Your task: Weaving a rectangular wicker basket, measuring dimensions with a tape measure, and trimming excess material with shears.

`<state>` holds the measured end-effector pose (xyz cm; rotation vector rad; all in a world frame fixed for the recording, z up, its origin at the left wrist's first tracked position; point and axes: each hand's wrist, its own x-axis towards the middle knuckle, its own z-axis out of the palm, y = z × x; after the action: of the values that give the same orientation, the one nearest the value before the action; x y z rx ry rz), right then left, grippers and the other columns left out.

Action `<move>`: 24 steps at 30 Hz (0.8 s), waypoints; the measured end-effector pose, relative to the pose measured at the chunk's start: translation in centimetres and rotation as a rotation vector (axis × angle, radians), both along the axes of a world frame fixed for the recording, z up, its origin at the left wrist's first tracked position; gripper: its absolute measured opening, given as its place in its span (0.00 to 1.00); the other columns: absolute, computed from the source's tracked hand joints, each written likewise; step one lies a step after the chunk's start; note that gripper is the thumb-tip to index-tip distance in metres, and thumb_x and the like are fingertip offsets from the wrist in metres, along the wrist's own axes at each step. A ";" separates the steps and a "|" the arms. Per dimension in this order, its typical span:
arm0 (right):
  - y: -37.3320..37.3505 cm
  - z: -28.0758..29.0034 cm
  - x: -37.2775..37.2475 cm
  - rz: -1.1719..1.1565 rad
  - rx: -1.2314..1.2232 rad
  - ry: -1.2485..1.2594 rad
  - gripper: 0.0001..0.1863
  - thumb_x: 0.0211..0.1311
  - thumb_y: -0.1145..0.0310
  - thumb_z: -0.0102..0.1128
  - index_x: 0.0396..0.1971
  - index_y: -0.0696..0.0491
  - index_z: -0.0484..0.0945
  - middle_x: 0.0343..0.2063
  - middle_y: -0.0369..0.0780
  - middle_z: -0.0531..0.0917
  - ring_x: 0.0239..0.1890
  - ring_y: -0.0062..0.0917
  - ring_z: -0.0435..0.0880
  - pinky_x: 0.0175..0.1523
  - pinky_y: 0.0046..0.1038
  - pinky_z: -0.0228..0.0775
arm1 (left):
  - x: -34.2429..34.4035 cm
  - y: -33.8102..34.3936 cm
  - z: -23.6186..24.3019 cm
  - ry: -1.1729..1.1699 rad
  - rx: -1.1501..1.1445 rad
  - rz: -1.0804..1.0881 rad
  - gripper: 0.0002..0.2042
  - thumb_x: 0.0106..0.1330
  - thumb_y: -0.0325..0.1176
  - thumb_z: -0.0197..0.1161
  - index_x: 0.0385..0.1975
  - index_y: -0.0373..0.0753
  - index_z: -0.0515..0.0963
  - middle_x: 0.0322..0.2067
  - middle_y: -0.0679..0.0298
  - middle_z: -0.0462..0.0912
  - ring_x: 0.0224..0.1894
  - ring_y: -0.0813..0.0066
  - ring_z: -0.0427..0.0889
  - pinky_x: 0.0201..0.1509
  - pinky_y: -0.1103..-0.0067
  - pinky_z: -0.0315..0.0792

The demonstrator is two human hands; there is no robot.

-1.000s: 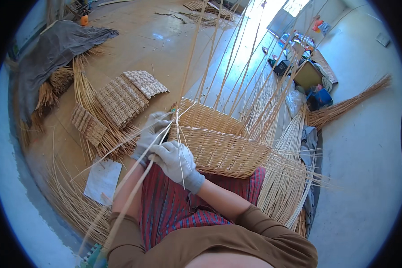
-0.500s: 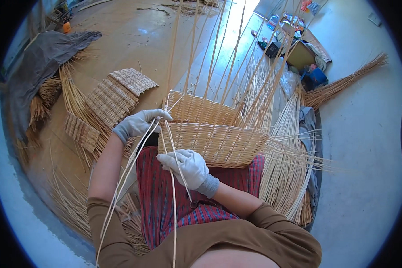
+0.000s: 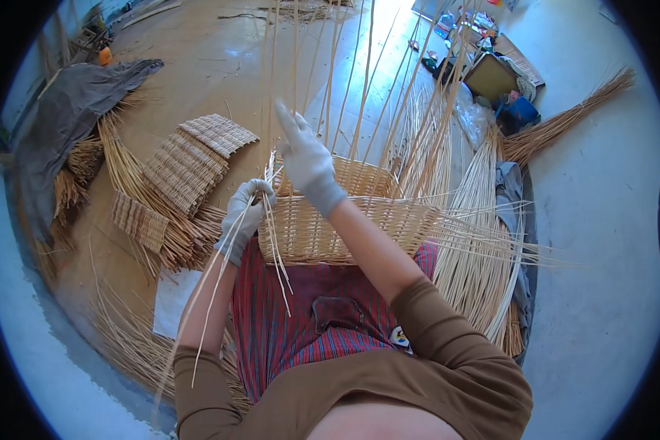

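Note:
A half-woven wicker basket (image 3: 348, 231) rests on my lap, with tall upright stakes (image 3: 370, 81) rising from it. At its left corner my gloved left hand (image 3: 248, 213) is closed round several thin pale wicker strands (image 3: 214, 308), whose loose ends trail down toward my left arm and in front of the basket's side. My gloved right hand (image 3: 306, 158) is raised over the basket's rim, near the stakes. Its fingers stretch upward and their tips are blurred. I see nothing held in it.
Flat woven panels (image 3: 187, 165) lie on the floor at left, beside bundled canes and a grey cloth (image 3: 77, 103). Long pale strands (image 3: 473, 257) spread at right. Beyond them are a brown twig bundle (image 3: 572, 121), a blue container (image 3: 519, 114) and clutter.
My right hand has risen from the strands in front of the basket to above its rim, and its fingers have straightened. My left hand has moved slightly lower, still gripping strands.

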<state>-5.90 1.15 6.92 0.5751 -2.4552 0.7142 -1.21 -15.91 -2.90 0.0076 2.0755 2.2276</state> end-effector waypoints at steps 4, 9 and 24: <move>3.4 -1.1 2.3 0.448 -1.116 -0.077 0.35 0.70 0.74 0.50 0.75 0.49 0.49 0.45 0.43 0.83 0.46 0.29 0.85 0.50 0.31 0.78 | -0.2 0.7 -0.7 0.110 0.043 0.097 0.05 0.60 0.25 0.70 0.32 0.42 0.80 0.30 0.74 0.78 0.35 0.86 0.73 0.43 0.85 0.70; 11.6 -7.1 9.3 0.036 -1.241 -0.590 0.13 0.75 0.69 0.53 0.56 0.53 0.75 0.32 0.34 0.86 0.29 0.17 0.84 0.27 0.16 0.70 | 2.7 3.1 -0.1 0.231 0.107 0.380 0.21 0.62 0.25 0.68 0.54 0.39 0.72 0.36 0.67 0.75 0.39 0.79 0.73 0.44 0.81 0.71; 9.5 0.1 0.8 0.090 -0.557 -0.091 0.35 0.66 0.79 0.53 0.73 0.44 0.60 0.58 0.36 0.77 0.50 0.24 0.80 0.53 0.34 0.75 | 0.2 12.6 5.7 -0.151 -0.406 -0.038 0.19 0.75 0.49 0.57 0.33 0.36 0.75 0.18 0.66 0.75 0.12 0.76 0.75 0.15 0.76 0.67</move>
<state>-5.07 10.68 7.05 0.4377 -2.1701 1.4196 -1.03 -3.33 2.76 -0.1446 2.3721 1.6902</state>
